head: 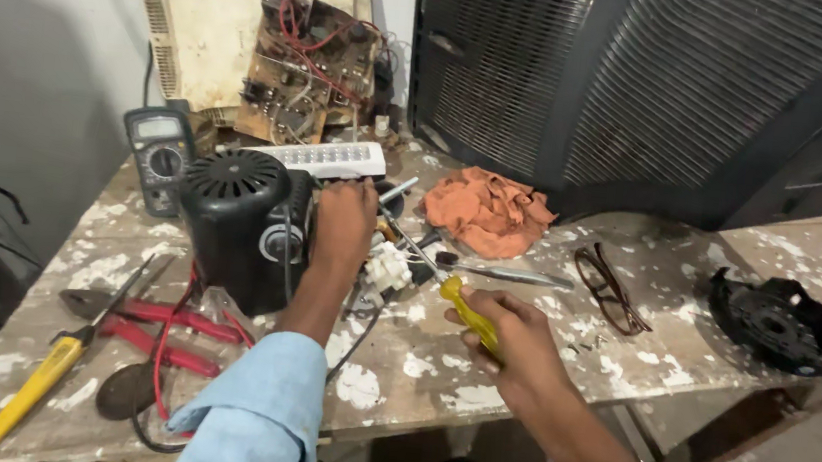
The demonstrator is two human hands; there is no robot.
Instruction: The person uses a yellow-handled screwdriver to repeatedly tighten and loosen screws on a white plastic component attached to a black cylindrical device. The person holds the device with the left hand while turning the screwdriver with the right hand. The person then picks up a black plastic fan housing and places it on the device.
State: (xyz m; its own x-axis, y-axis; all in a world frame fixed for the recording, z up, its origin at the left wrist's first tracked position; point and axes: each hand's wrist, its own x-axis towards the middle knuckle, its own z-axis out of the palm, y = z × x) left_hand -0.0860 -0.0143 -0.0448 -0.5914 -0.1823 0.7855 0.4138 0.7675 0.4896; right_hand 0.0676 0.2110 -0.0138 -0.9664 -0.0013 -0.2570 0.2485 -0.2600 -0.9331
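The left hand [343, 223] rests against the right side of the black motor housing [231, 224], fingers bent and pressing on it; I cannot tell if it really grips something there. The right hand [506, 341] is closed around the yellow handle of a screwdriver [445, 290], and the thin metal shaft points up and left, toward the white plastic part [387, 267] that sits just beside the motor housing on its right side.

The motor housing stands upright on a worn wooden table [619, 362] with many white paint spots. Behind the housing lies a white emergency light [323, 158], and to its left a grey multimeter [159, 157]. In front of the housing, to the left, lie red pliers [155, 332] and a second yellow screwdriver [34, 388]. To the right of the housing, further back, is an orange cloth [486, 210]. A pair of brown glasses [608, 288] lies well apart to the right, and a round black cover [779, 322] is farther right still. An old circuit board [306, 70] leans against the wall behind the housing.
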